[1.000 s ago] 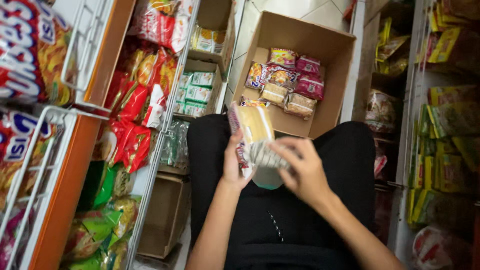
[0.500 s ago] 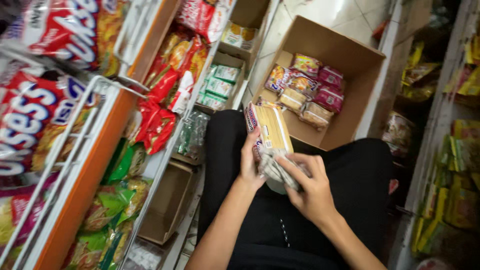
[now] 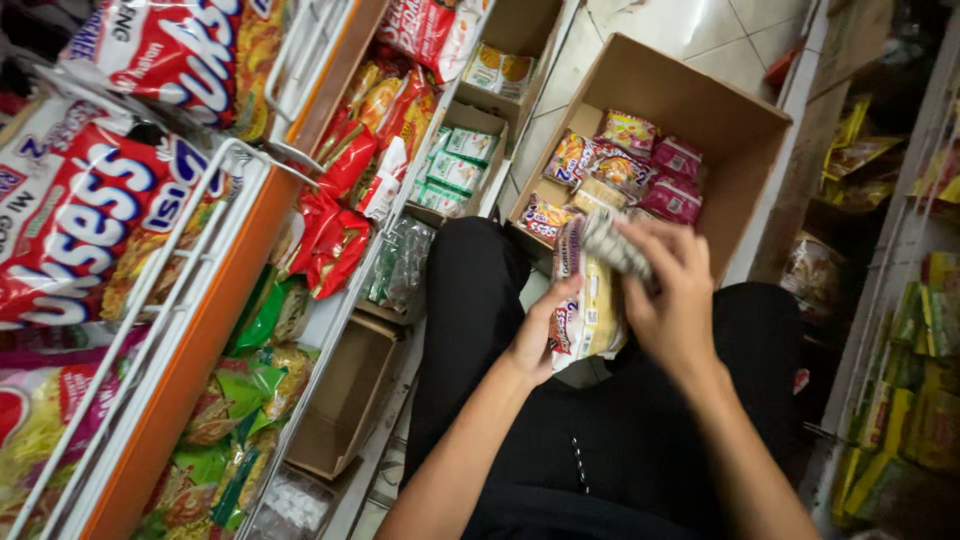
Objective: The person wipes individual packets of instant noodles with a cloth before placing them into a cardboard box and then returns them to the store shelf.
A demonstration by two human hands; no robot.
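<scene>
**Inspector:** Noodle packets [image 3: 590,300], a small stack stood on edge, sit between both hands above the person's lap, just short of the open cardboard box [image 3: 745,130].

**Clerk:** State of the grip?

**Inspector:** Left hand [image 3: 540,340] is cupped under and behind the stack, thumb pressed along its near face. Right hand [image 3: 670,295] closes over the far top corner, fingers [image 3: 655,240] curled onto a crinkled silvery wrapper end. Both hands are clamped on the stack; neither is spread.

**Clerk:** And beyond the grip?

**Inspector:** Directly past the fingertips, the box holds more packets [image 3: 625,165], pink, yellow and orange, lying flat in rows against its near wall; the far part of its floor shows bare cardboard. Below the hands, black trousers [image 3: 620,440]. To the left of the grip, a white wire shelf rack [image 3: 215,250] with an orange edge carries red snack bags [image 3: 335,215] and green ones [image 3: 240,400] lower down. A smaller brown carton [image 3: 345,395] stands at the rack's foot. To the right of the grip, shelves of yellow packets [image 3: 920,400], dim and hard to make out.
</scene>
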